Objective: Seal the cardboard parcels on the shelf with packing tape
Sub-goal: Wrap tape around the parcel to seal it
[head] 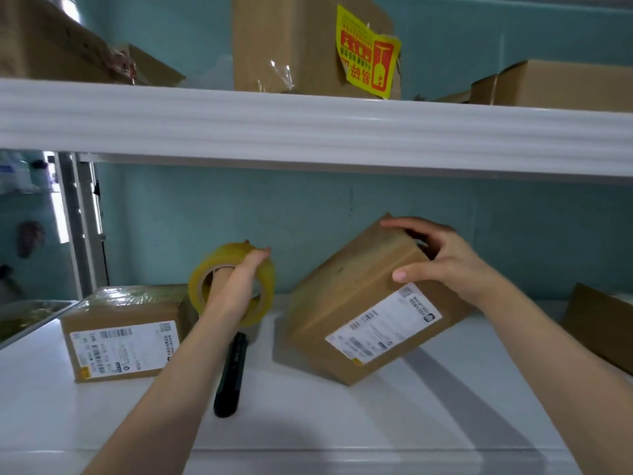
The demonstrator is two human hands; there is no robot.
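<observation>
Both hands busy on the lower shelf [342, 423]: one on the tape, one on a tipped box.

The left hand [245, 286] grips the yellow tape roll [222, 252], fingers curled over its rim, holding it up off the shelf between the two boxes. The right hand [442, 258] clasps the upper corner of the tilted box [356, 303], fingers spread and bent over the top and thumb pressed on the near face. This box rests on one lower edge, its white label facing the camera. The left box [126, 337] sits flat, its top shiny with tape. A black tool [233, 371] lies on the shelf between the forearms. On the upper shelf [308, 121] stands a tall box [284, 42] with a peeling yellow sticker [368, 53].
</observation>
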